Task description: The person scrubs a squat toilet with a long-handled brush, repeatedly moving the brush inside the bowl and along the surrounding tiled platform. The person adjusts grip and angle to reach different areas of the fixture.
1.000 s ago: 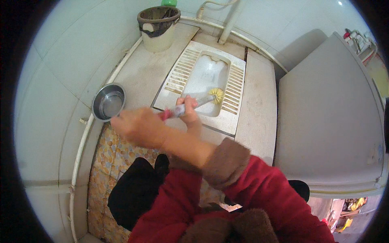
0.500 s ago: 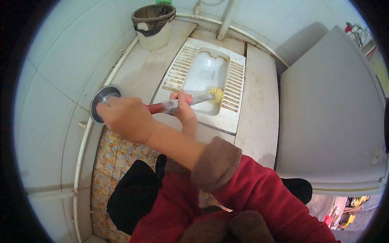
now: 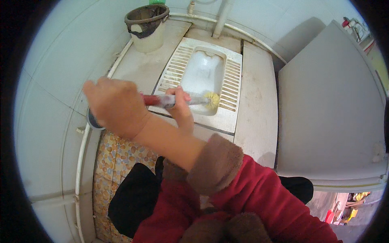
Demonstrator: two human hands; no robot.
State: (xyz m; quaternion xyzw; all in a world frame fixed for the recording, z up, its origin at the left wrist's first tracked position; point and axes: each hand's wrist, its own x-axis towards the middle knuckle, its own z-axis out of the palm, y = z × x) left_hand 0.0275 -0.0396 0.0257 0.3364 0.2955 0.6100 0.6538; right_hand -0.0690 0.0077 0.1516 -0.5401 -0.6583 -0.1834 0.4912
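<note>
A long-handled toilet brush (image 3: 164, 101) slants across the near part of a white squat toilet pan (image 3: 194, 121). Its pale yellow bristle head (image 3: 212, 100) rests in the basin, at the near right side. My left hand (image 3: 181, 106) is wrapped round the grey, white-smeared shaft. Further left, my right hand (image 3: 115, 107) grips the handle end beside a red section, its forearm crossing over my left arm. Behind my right hand a round grey bowl-like thing (image 3: 92, 120) is mostly hidden.
A pale bucket (image 3: 152, 39) with a dark bag over its rim stands at the back left. White pipes (image 3: 83, 162) run along the tiled walls. A large grey cabinet-like box (image 3: 328, 113) fills the right side. Pebble-patterned flooring (image 3: 106, 162) lies near my black shoe (image 3: 133, 198).
My right hand has shifted left and slightly up, now covering most of the round grey thing. The bristle head has moved slightly nearer within the basin. The view has shifted a little.
</note>
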